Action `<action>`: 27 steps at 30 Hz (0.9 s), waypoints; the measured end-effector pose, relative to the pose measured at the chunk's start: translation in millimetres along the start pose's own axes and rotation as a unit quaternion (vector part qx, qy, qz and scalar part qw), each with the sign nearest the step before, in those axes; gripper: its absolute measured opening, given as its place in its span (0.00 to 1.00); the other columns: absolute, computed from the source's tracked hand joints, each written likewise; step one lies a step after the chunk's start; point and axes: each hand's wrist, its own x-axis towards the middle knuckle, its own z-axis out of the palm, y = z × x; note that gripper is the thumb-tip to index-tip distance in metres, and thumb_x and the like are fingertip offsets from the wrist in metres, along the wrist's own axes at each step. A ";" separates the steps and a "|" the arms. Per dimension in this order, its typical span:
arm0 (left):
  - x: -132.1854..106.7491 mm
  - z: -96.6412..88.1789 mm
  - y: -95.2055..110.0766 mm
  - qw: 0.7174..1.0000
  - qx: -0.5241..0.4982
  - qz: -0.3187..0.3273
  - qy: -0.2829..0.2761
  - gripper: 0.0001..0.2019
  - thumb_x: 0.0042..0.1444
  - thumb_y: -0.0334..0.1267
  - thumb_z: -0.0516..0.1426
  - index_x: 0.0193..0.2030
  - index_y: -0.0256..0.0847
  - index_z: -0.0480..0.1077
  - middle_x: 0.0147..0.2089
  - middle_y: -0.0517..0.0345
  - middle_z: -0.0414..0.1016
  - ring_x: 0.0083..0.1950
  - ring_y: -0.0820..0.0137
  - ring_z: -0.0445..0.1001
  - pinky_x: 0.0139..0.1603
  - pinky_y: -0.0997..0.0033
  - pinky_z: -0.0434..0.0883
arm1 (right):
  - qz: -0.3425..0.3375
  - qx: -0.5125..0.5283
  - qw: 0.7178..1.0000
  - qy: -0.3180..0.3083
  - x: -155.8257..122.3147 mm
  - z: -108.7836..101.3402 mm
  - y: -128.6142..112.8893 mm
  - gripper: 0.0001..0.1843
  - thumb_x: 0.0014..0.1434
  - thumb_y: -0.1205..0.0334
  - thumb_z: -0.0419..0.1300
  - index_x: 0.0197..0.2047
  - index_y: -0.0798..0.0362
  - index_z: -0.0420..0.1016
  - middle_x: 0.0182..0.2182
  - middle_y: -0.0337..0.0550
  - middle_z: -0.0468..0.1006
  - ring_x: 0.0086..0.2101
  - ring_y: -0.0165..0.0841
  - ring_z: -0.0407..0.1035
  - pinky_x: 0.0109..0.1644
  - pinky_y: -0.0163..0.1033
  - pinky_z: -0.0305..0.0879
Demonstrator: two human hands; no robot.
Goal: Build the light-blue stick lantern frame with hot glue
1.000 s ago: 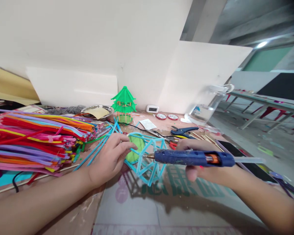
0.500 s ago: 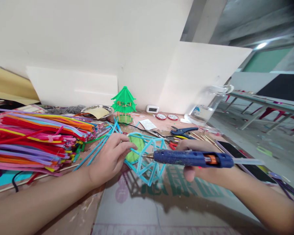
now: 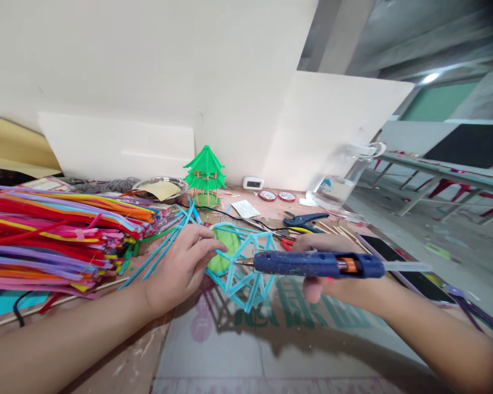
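My left hand (image 3: 184,260) pinches the left side of a light-blue pipe-cleaner frame (image 3: 250,295), an open lattice with a green disc (image 3: 223,249) at its left end. In my right hand (image 3: 324,243) is a blue glue gun (image 3: 299,264), lying level with a clear glue stick (image 3: 406,266) out of its back. Its metal nozzle points left and meets or nearly meets a strut of the frame; whether it touches I cannot tell. The gun hides part of my right hand's fingers. Several loose blue pipe cleaners (image 3: 160,253) lie behind my left hand.
Bundles of coloured pipe cleaners (image 3: 53,235) fill the left. Behind stand a green tree-shaped model (image 3: 205,175), a metal bowl (image 3: 181,189), a small digital clock (image 3: 253,183) and a water jug (image 3: 337,183). Pliers (image 3: 306,220), wooden sticks (image 3: 340,232) and a phone (image 3: 406,268) lie right.
The whole view has shifted slightly, so everything sits a little further left. Both hands keep their grip, and the glue gun's nozzle stays at the blue frame.
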 end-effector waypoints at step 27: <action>-0.2 -0.9 0.9 1.000 0.012 0.001 0.004 0.13 0.63 0.22 0.49 0.49 0.41 0.66 0.46 0.54 0.64 0.50 0.68 0.64 0.51 0.67 0.67 | 0.037 0.145 0.989 -0.017 -5.9 4.3 14.6 0.11 0.51 0.64 0.70 0.28 0.52 0.70 0.18 0.36 0.79 0.24 0.31 0.74 0.26 0.31 0.64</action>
